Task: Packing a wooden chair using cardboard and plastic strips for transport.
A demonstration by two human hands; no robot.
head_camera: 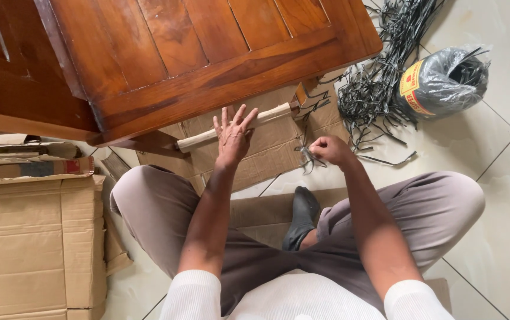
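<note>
The left hand (233, 135), fingers spread, rests on a wooden-handled hammer (240, 126) lying across the flattened cardboard (267, 154). The right hand (329, 149) pinches a small wire bundle (308, 157) at the cardboard's right edge. A large wire pile (373, 89) appears untouched beyond.

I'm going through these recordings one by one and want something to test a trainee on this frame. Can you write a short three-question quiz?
1. True or false: the left hand is clenched in a fist around the wooden handle.
2. What does the right hand pinch?
A. a small bunch of dark wire pieces
B. a screwdriver
C. a strip of cardboard
3. Which side of the picture holds the plastic-wrapped wire coil?

Key
1. False: its fingers are spread over the handle.
2. A, the wire pieces.
3. The right side, on the tiled floor, beside the loose wire pile.
</note>
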